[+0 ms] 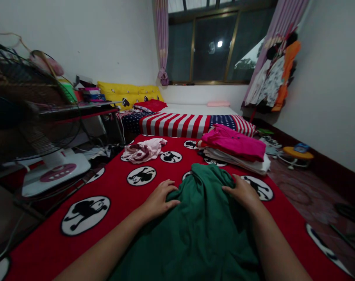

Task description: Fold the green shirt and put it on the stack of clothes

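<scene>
A crumpled green garment [206, 218] spreads from the lower edge of the view towards the middle of the red bedspread [115, 218]; its exact kind does not show. At its left edge, my left hand [162, 198] grips the fabric, thumb nearer me and fingers curled at the cloth. My right hand [244, 192] grips the opposite edge, its thumb pointing inward over the folds. Between the hands the cloth bunches into creases. Just beyond my right hand lies a stack of folded clothes with a bright pink garment [234, 142] on top. Farther left rests a rumpled pale pink garment [145, 150].
An electric fan [56, 168] stands at the left, beside a cluttered table [86, 104]. Past the red bedspread is another bed with a striped cover [177, 124] and a yellow cushion [130, 93]. Clothes [271, 82] hang at the right; a small stool [298, 153] is on the floor.
</scene>
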Motion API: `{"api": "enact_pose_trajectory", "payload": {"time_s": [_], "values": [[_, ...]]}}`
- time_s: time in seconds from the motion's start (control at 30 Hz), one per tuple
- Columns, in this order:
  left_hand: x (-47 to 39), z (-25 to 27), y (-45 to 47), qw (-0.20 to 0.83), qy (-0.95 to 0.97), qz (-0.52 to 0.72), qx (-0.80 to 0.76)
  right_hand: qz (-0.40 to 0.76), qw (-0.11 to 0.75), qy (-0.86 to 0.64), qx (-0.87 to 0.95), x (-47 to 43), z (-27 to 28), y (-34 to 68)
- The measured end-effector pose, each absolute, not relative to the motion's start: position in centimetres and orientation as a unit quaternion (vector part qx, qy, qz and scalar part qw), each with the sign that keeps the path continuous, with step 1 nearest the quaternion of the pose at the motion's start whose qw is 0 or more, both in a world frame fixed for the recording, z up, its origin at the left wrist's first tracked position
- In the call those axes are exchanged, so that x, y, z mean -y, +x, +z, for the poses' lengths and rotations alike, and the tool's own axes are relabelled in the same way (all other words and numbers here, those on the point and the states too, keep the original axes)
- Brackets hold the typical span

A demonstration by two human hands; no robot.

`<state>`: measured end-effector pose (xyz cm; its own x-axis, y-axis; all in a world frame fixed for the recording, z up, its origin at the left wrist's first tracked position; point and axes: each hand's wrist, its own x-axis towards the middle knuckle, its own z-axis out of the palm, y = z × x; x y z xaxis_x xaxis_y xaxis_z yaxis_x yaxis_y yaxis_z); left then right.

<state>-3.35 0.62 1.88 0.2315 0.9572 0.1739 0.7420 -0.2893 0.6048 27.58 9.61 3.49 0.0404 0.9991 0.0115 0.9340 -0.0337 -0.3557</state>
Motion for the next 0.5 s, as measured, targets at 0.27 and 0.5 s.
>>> {"api": "enact_pose_trajectory", "payload": {"time_s": [0.27, 0.5], "values": [[-0.6, 4.4, -4.4, 0.462, 0.606, 0.390, -0.517, 0.258, 0.180, -0.614, 0.724, -8.5, 5.9, 27.7], [-2.4, 6.3, -10.7, 0.412, 0.314, 0.706, -0.484, 0.371, 0.561, -0.561, 0.483, -9.2, 5.7, 28.2]]}}
